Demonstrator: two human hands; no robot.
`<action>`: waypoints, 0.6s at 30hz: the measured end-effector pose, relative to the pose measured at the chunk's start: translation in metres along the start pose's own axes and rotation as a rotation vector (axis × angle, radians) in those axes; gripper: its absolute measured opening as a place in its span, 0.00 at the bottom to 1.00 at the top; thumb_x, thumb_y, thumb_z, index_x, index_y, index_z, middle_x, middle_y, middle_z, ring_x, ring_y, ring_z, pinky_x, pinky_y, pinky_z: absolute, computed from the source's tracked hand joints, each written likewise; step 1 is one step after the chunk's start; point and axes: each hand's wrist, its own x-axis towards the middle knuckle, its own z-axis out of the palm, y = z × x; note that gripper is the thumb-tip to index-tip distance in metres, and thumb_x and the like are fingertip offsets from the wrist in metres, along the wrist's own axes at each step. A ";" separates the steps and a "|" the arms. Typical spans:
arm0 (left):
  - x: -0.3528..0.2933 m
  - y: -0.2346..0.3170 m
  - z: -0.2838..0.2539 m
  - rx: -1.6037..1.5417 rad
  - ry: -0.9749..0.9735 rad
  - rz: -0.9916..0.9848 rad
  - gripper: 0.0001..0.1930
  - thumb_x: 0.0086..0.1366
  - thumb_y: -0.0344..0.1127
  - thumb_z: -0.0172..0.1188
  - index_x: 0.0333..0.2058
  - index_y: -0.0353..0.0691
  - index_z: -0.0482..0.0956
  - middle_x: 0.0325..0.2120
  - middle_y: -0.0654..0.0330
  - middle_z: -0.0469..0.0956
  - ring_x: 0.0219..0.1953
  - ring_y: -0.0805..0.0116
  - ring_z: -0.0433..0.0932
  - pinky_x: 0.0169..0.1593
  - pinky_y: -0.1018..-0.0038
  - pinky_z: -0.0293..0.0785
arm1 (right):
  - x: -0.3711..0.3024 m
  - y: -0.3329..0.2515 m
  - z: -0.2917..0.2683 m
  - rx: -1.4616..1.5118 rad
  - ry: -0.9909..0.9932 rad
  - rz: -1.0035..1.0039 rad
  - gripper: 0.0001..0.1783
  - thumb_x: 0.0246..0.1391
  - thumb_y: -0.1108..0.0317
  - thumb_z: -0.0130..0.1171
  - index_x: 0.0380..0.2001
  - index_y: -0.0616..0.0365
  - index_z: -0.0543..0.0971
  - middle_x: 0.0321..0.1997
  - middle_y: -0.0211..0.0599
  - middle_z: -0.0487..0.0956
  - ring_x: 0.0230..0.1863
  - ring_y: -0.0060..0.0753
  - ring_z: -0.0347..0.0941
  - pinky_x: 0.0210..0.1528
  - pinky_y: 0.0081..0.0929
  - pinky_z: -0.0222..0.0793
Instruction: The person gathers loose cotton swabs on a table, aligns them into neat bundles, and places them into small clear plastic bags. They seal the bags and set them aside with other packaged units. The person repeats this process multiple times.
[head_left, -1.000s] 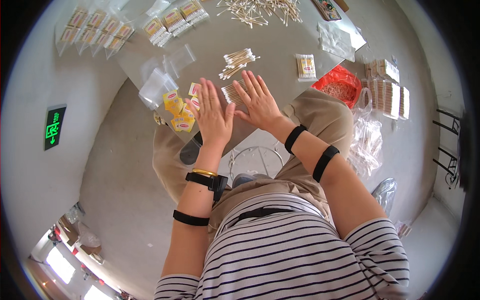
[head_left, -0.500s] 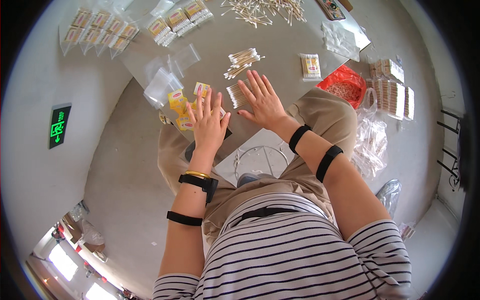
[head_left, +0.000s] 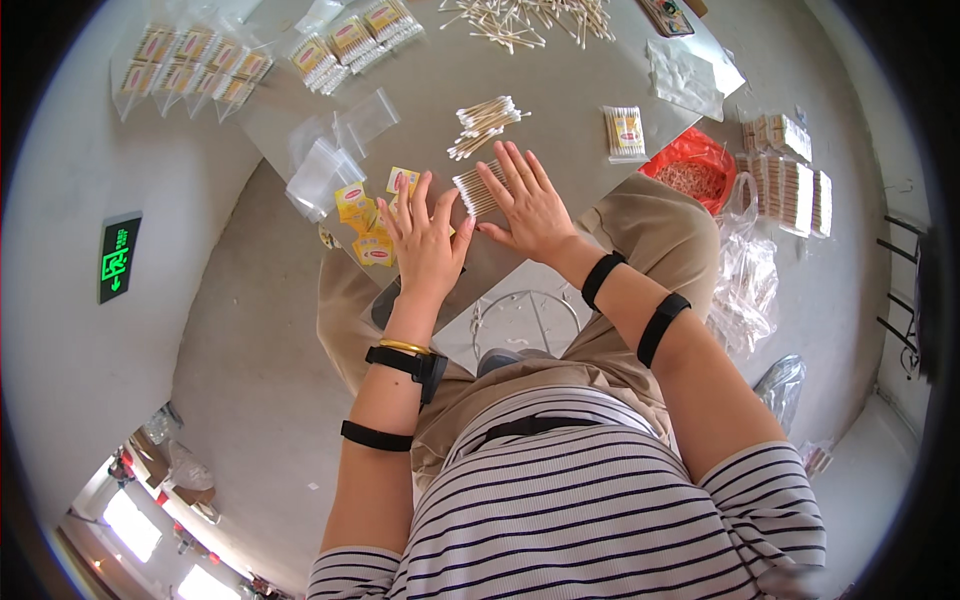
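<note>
My right hand lies flat, fingers stretched, over the right part of a neat row of cotton swabs. White tips and part of the sticks show to the left of its fingers; the rest is hidden under them. My left hand is open with spread fingers, its thumb and index finger close to the row's left end. Whether they touch the swabs I cannot tell. Yellow printed cards lie beside and partly behind my left fingers. Beyond the row rests a small loose bundle of swabs.
Clear plastic bags lie at the table's left. A filled swab pack sits to the right. Packed swabs and a loose swab pile are at the far side. A red bag stands beyond the right edge.
My left hand has shifted a little to the right, nearer the swab row, uncovering more of the yellow cards. My right hand has stayed almost still over the row.
</note>
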 end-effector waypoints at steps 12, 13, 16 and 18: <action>-0.005 0.001 0.002 -0.019 -0.012 -0.021 0.24 0.75 0.56 0.55 0.62 0.50 0.78 0.72 0.53 0.62 0.80 0.47 0.45 0.76 0.31 0.33 | 0.000 0.000 -0.001 -0.006 -0.015 0.005 0.53 0.65 0.28 0.48 0.81 0.51 0.52 0.85 0.55 0.45 0.86 0.51 0.37 0.85 0.49 0.34; -0.006 0.001 0.002 -0.012 -0.014 -0.018 0.24 0.75 0.56 0.55 0.62 0.50 0.78 0.72 0.53 0.62 0.80 0.47 0.45 0.76 0.31 0.33 | 0.000 0.000 -0.001 -0.008 -0.016 0.005 0.53 0.65 0.28 0.48 0.81 0.51 0.52 0.85 0.55 0.45 0.86 0.51 0.37 0.85 0.49 0.34; -0.008 0.000 0.003 0.000 -0.016 -0.013 0.24 0.75 0.56 0.55 0.62 0.50 0.78 0.73 0.53 0.62 0.80 0.46 0.46 0.76 0.31 0.32 | -0.001 0.000 -0.001 -0.002 -0.007 0.002 0.52 0.66 0.28 0.47 0.81 0.50 0.52 0.85 0.55 0.45 0.86 0.52 0.37 0.85 0.49 0.34; -0.008 0.000 0.003 0.013 -0.006 -0.006 0.24 0.75 0.56 0.56 0.61 0.50 0.78 0.72 0.53 0.62 0.80 0.46 0.47 0.76 0.31 0.33 | 0.000 0.000 -0.001 -0.018 -0.007 -0.002 0.52 0.66 0.28 0.46 0.81 0.50 0.52 0.85 0.55 0.45 0.86 0.52 0.37 0.85 0.49 0.34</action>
